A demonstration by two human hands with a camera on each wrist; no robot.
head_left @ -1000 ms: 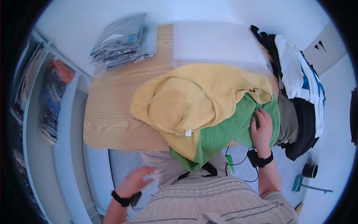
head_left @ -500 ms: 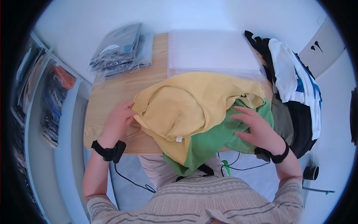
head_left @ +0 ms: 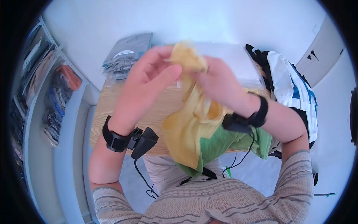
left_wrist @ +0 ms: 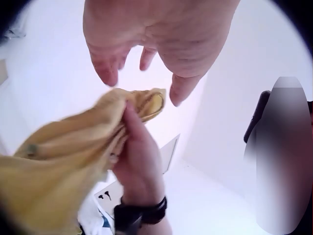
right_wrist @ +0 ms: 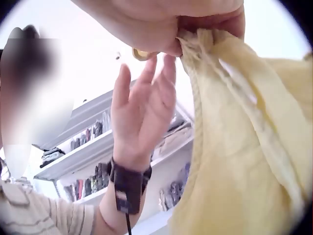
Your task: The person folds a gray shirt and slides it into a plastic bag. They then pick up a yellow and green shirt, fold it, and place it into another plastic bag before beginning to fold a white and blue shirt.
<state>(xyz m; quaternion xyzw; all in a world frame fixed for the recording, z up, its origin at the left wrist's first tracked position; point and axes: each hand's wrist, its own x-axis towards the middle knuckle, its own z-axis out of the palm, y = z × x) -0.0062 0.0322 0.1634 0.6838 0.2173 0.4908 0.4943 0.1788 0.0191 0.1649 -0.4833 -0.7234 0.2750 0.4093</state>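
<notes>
A yellow garment [head_left: 182,130] is lifted off the table at its upper end, its lower part hanging down over green cloth [head_left: 238,140]. My right hand [head_left: 222,84] grips the gathered top of it, thumb pressed along the bunched fabric in the left wrist view. Facing it, my left hand [head_left: 145,87] is raised with fingers apart around that gathered end. From the right wrist view, the left hand [right_wrist: 142,107] shows a bare palm and spread fingers holding nothing. A strip of white shows inside the garment's folds there.
Bagged grey garments [head_left: 130,48] lie at the back left of the wooden table [head_left: 112,119]. Clear plastic sheets [head_left: 238,63] lie behind the hands. White and black clothes [head_left: 281,82] are heaped on the right. Shelving [head_left: 56,97] with packed clothes stands left. Cables hang from the wrist cameras.
The yellow garment lay flat on the table with both hands at its sides. Both hands have since risen toward the middle, and the right has gathered and lifted its upper end.
</notes>
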